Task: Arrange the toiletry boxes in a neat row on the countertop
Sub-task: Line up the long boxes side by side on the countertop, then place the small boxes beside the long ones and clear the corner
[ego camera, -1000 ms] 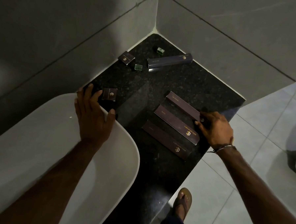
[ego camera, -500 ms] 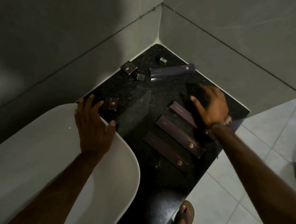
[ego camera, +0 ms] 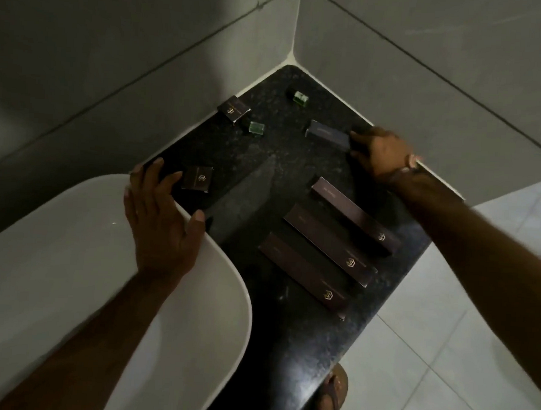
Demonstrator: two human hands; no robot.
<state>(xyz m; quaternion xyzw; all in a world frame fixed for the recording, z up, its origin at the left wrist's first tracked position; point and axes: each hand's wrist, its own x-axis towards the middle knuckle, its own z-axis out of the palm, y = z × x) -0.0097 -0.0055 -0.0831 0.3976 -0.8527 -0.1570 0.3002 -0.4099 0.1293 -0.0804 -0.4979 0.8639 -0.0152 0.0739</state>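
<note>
Roughly half done, by the look of it: three long boxes (ego camera: 353,218) (ego camera: 330,244) (ego camera: 303,274) side by side near the worktop (ego camera: 264,185) front edge. Left to gather: a fourth long box (ego camera: 327,134) by the back wall, right hand (ego camera: 380,154) at its end, fingers curled round it, grip partly hidden. Left hand (ego camera: 161,224) spread flat on the basin (ego camera: 72,257) rim, holding nothing. Two small boxes (ego camera: 233,108) (ego camera: 198,178) loose, plus two green bottles (ego camera: 256,127) (ego camera: 300,97) scattered in the way

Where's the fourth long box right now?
Head view: the fourth long box lies near the back right wall, its right end under the right hand, beyond the three rowed boxes.
</note>
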